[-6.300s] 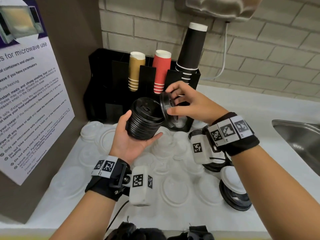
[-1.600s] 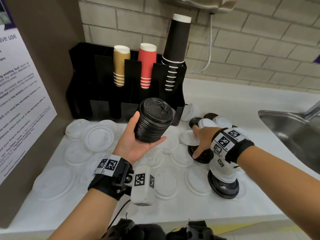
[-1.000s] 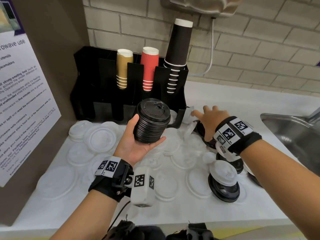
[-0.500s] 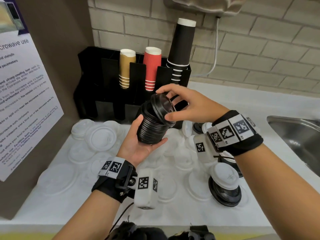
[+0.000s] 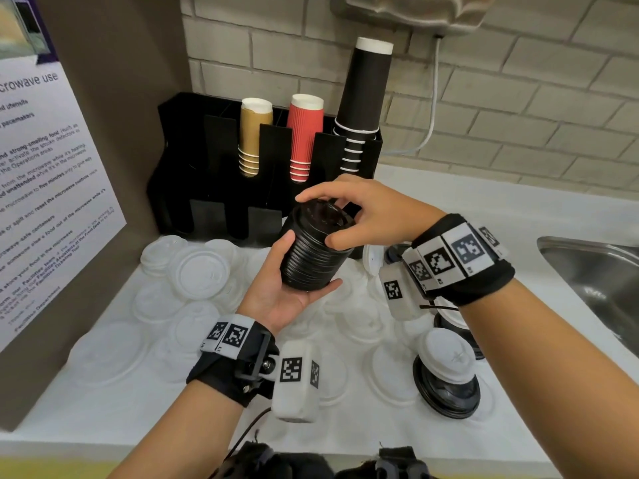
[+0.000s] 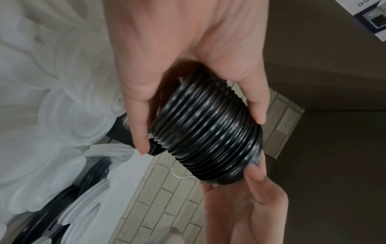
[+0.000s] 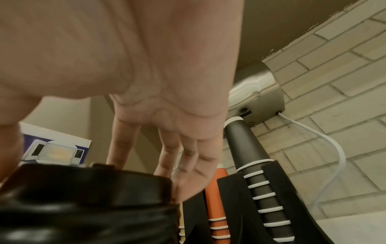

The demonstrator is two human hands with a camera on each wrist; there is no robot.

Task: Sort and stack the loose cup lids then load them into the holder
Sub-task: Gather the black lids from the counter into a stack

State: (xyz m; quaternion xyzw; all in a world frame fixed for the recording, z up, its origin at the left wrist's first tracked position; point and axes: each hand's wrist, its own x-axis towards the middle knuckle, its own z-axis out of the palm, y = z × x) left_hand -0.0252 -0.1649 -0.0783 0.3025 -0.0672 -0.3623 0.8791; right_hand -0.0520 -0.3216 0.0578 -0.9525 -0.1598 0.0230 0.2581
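While the white lids [image 5: 204,274] lie scattered flat over the near part of the surface [image 5: 103,409], with a small mixed pile of black and white lids [image 5: 446,378] just right of them, the stack of black lids [image 5: 311,250] is held up above them in the middle. It is cupped from below by the left hand [image 5: 280,292], whose grip is closed around the ribbed side, thumb on one flank and fingers on the other, as is seen plainly in the left wrist view [image 6: 205,132]. From above it is met by the right hand [image 5: 366,216], whose grip is curled over the top lid [image 7: 87,183], fingertips on the far rim and thumb on the near side; the lid appears to be in the act of being pressed home. Such thin moulded plastic is judged to be light and springy, glossy enough to slide, and prone to cracking at the rim if squeezed hard. A nested column of this kind is likely to bow or shed its upper lids if tilted, so it is best taken around the side with one palm under the base and one over the top. Beyond, against the brick wall [image 5: 518,115], stands the black holder [image 5: 193,167], in which paper cups [image 5: 306,136] are already racked.
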